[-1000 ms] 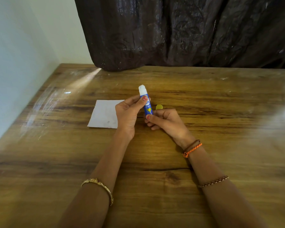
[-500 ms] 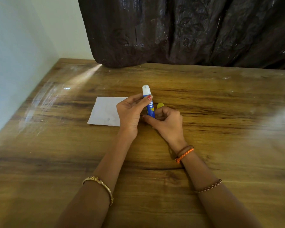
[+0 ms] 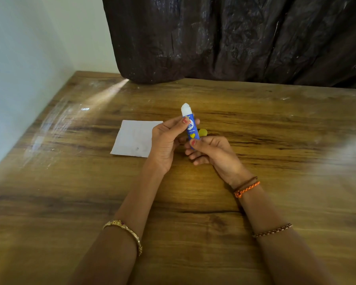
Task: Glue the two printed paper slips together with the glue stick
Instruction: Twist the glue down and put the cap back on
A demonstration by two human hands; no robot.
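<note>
Blue glue stick (image 3: pixel 191 128) upright | left hand (image 3: pixel 166 141) grips barrel | right hand (image 3: pixel 213 152) pinches base

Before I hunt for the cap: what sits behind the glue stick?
Behind the glue stick, a small yellow object, possibly the cap, peeks above the right hand; its lower part is hidden.

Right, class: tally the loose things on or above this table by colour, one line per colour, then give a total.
Blue: 1, the glue stick, held upright by the left hand and right hand.
White: 1, the paper lying flat on the table.
Yellow: 1, the cap behind the stick.
Total: 3
</note>
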